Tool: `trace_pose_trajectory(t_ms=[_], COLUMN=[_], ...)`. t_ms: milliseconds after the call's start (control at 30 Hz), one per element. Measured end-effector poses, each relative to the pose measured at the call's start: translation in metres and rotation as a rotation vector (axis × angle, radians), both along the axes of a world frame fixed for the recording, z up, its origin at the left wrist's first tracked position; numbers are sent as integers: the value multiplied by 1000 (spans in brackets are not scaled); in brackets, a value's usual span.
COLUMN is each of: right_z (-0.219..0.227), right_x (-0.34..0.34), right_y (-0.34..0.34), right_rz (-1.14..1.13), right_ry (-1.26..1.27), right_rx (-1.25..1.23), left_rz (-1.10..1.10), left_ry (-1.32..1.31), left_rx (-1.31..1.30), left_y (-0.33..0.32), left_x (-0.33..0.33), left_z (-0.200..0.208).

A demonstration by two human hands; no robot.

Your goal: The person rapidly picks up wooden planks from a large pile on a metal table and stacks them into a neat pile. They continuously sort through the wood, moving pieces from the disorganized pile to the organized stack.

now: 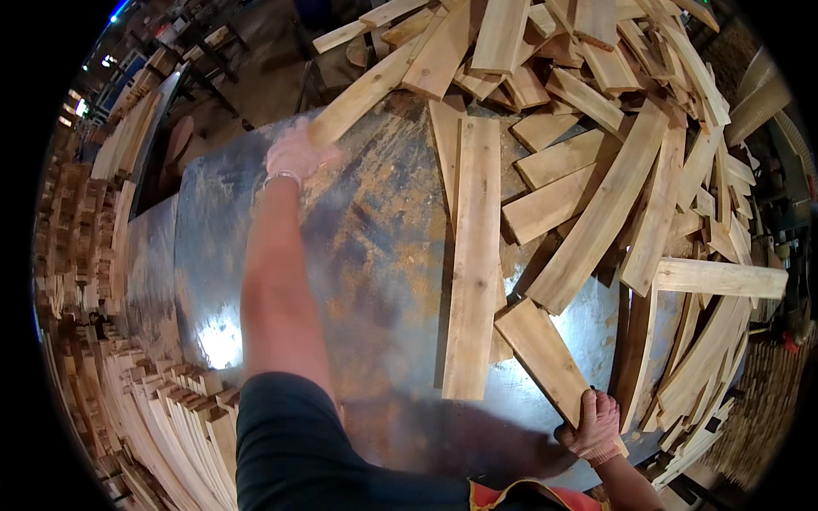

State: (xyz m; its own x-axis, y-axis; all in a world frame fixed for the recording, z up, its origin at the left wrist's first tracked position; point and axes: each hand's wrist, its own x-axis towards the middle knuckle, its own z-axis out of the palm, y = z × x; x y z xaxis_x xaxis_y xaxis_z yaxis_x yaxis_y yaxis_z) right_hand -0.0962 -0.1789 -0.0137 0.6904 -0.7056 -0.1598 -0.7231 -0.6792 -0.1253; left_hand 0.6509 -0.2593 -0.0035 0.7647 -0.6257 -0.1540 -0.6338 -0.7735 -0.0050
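My right hand, in a pinkish work glove, is closed around the near end of a short wooden board. That board slants away to the left over the metal tabletop. My left hand, gloved too, is stretched far forward at the table's far left. It is at the near end of a long wooden plank that runs up into the pile. Motion smears its fingers, so I cannot make out its grip. Between my hands a straight plank lies lengthwise on the table.
A large jumbled heap of boards covers the right and far side of the dusty metal table. One pale board juts out rightward. Stacked wood strips stand at the left. A ribbed hose hangs at far right.
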Motion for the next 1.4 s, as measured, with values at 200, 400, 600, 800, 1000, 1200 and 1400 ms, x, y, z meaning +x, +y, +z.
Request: trace_pose_trajectory(t_ms=[200, 400, 600, 800, 1000, 1200, 1400], right_z=[9, 25, 30, 32, 41, 39, 79], right_x=[7, 8, 7, -1, -38, -135, -75], right_y=[1, 5, 3, 2, -17, -30, -25], right_rz=[-38, -92, -104, -84, -132, -330, -240], right_ry=[2, 38, 41, 31, -46, -505, -791], right_rx=[40, 134, 178, 191, 385, 856, 1583], left_rz=[-31, 380, 51, 180, 337, 308, 687], left_ry=[1164, 1689, 339, 269, 284, 283, 1576], left_rx=[-701, -880, -303, -142, -9, -317, -986], left_y=[109, 204, 128, 45, 36, 132, 292], left_x=[-159, -270, -398, -428, -406, -393, -471], left_z=[29, 15, 20, 55, 68, 21, 4])
